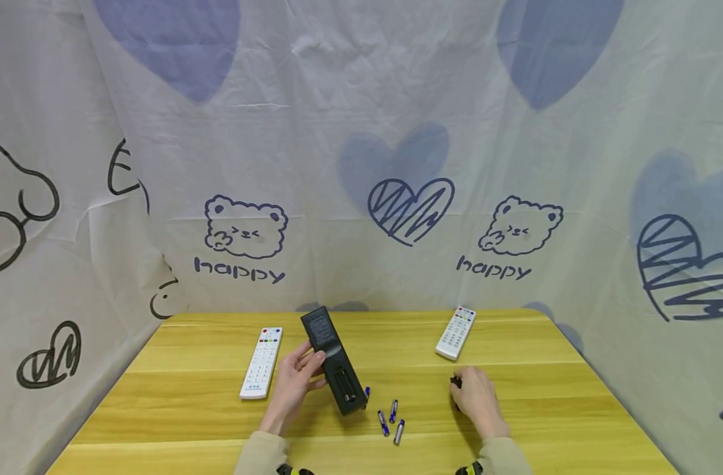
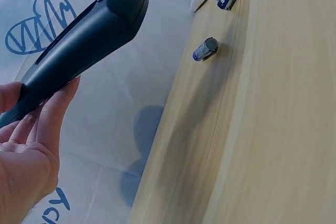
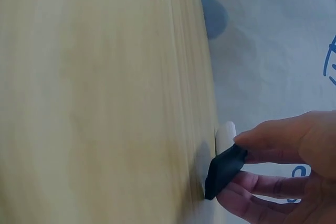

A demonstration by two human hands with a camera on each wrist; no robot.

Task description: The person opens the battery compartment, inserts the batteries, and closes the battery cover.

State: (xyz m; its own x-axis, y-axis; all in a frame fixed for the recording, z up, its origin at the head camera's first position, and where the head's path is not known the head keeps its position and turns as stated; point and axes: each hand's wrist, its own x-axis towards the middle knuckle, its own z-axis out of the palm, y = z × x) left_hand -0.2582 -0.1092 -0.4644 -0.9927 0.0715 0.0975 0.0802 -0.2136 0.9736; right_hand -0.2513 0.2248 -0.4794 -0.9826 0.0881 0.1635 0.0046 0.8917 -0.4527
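My left hand grips a black remote control above the table, its back turned up and its battery compartment uncovered. Whether a battery lies in that compartment is too small to tell. Between thumb and fingers, my right hand pinches a small black battery cover, low over the table's right side. Several blue-and-silver batteries lie between the hands, among them one battery near the remote's lower end and another battery partly hidden behind it.
A white remote control lies left of my left hand. Beyond my right hand is a second white remote. The wooden table ends at a printed cloth hanging behind and at both sides.
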